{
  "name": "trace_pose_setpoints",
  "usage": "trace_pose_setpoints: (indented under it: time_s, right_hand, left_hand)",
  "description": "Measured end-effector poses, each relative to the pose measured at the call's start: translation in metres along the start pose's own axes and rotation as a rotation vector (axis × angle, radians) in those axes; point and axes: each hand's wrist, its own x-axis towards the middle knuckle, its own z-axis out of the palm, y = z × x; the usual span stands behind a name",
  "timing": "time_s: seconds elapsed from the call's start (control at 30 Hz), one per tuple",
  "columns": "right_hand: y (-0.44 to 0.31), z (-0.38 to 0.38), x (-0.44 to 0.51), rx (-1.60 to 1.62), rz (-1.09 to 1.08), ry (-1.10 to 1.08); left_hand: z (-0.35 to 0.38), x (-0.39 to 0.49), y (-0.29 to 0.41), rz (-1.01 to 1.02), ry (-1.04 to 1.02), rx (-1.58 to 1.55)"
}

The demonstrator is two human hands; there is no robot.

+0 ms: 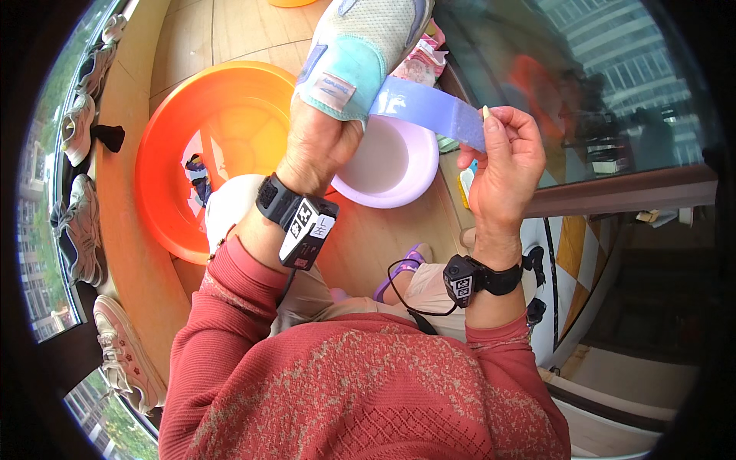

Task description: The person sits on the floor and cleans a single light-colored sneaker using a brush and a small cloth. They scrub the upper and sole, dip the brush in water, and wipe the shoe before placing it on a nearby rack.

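Note:
A light-coloured mesh shoe (368, 40) with a turquoise heel is held up by my left hand (322, 144). The heel covers that hand's fingers, so I cannot tell how they sit in the shoe. From its side a blue hook-and-loop strap (425, 108) stretches out to the right. My right hand (506, 161) pinches the strap's free end between thumb and fingers. A small pale tip shows at the thumb; I cannot tell what it is. Below the shoe stands a lilac basin (422, 181) holding cloudy liquid.
A large orange basin (161, 190) stands to the left, with a dark patterned item (198, 178) in it. Several shoes (80, 230) line the window ledge (135, 253). A yellow-bristled brush (464, 185) lies beyond the lilac basin. Glass panels (604, 86) rise on the right.

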Motion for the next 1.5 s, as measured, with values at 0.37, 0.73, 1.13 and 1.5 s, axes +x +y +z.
trace_pose_setpoints:
  time_s: [0.37, 0.73, 1.13, 1.5]
  right_hand:
    - [-0.009, -0.001, -0.001, -0.136, -0.051, -0.071]
    - [0.033, -0.076, 0.053, -0.503, 0.162, -0.165]
    - [0.14, -0.212, 0.103, -0.674, 0.668, -0.109]
    - [0.257, -0.278, 0.097, -0.829, 1.002, 0.039]
  left_hand:
    - [0.002, -0.009, 0.002, 0.147, 0.121, 0.373]
    - [-0.028, 0.0, 0.02, 0.915, -0.16, 1.674]
    - [-0.034, 0.002, 0.052, 0.629, 0.125, 2.047]
    - [-0.035, 0.001, 0.089, 0.887, -0.348, 2.643]
